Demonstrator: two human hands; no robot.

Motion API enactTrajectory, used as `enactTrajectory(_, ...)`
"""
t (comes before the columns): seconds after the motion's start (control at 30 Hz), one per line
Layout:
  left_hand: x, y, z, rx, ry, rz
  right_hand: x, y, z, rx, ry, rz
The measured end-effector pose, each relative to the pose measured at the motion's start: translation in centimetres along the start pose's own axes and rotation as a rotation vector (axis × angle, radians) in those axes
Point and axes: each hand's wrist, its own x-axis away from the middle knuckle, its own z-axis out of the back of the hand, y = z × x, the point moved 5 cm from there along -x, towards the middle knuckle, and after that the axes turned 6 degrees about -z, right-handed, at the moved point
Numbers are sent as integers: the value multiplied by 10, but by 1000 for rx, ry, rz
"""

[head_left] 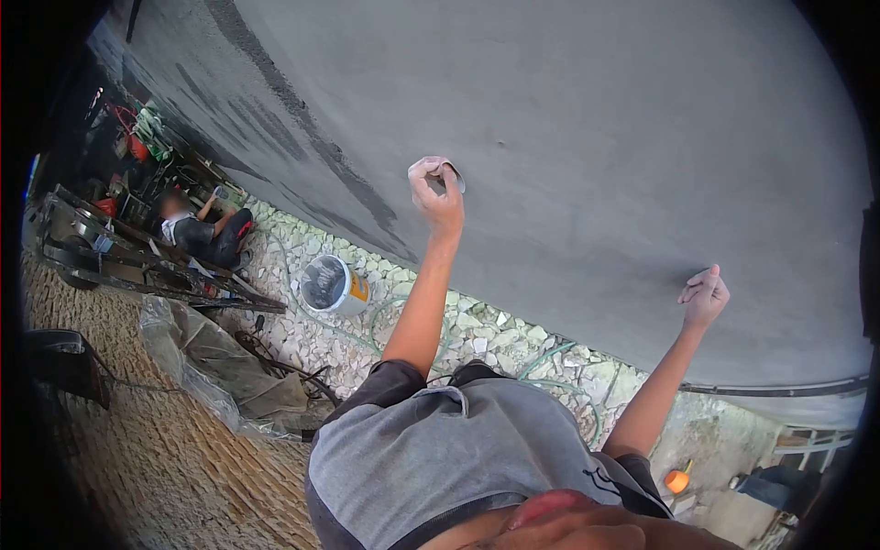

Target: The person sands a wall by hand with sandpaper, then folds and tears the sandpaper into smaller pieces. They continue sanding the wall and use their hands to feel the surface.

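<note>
My left hand is raised in front of a broad grey wall, its dust-whitened fingers curled round a small pale piece with a rounded edge. Most of that piece is hidden behind the fingers. To the right and lower on the wall, my right hand is closed, its whitened fingertips drawn together close to the surface. A dark shadow lies beside it, and what it pinches, if anything, cannot be made out. A darker streak crosses the wall to the left of my left hand.
A white bucket stands on broken stone below the wall, near a green hose. Another person sits at the left by a metal frame. Plastic sheeting and an orange container lie on the ground.
</note>
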Motion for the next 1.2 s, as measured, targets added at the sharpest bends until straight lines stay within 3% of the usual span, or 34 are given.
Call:
enactTrajectory(0.3,-3,-7,2,-54,-54,-123,-1,0,0,47,30,3)
enactTrajectory(0.43,-5,-5,5,27,-34,-70,-1,-3,-1,27,33,-9)
enactTrajectory(0.7,8,-9,14,-193,-13,-220,-1,-3,-2,24,54,-16)
enactTrajectory(0.93,-35,0,3,-291,95,-344,0,-4,-4,47,64,-20)
enactTrajectory(1.1,-11,-6,-4,-457,144,-500,-1,-2,-2,27,64,-23)
enactTrajectory(1.2,15,-12,-1,-428,75,-486,-2,-1,-3,29,62,-23)
